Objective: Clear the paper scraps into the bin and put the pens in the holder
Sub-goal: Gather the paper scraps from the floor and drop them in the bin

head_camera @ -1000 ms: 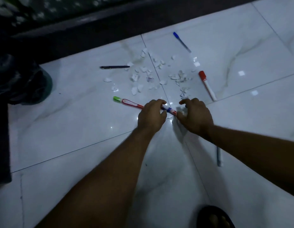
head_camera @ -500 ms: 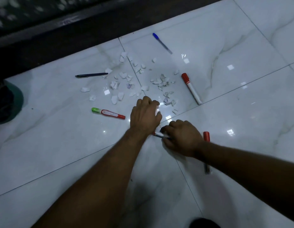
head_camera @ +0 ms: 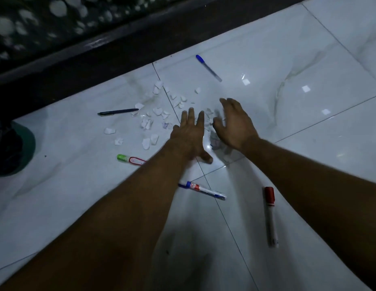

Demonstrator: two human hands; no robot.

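At the left edge a dark green-rimmed object (head_camera: 25, 148) is cut off and too dim to identify. Right of it lie a dark pen (head_camera: 117, 111) and a green-capped marker (head_camera: 128, 159). The marker's red label is unreadable and the left forearm hides its end. Paper scraps (head_camera: 155, 114) litter the floor tiles (head_camera: 309, 59) mid-frame. The left hand (head_camera: 189, 135) spreads open over them, holding nothing. A blue-capped marker (head_camera: 203, 191) below bears illegible red print, and a blue pen (head_camera: 208, 68) lies upper centre. The blurred right hand (head_camera: 235, 124) is likewise open and empty. A red-capped marker (head_camera: 270, 215) lies lower right.
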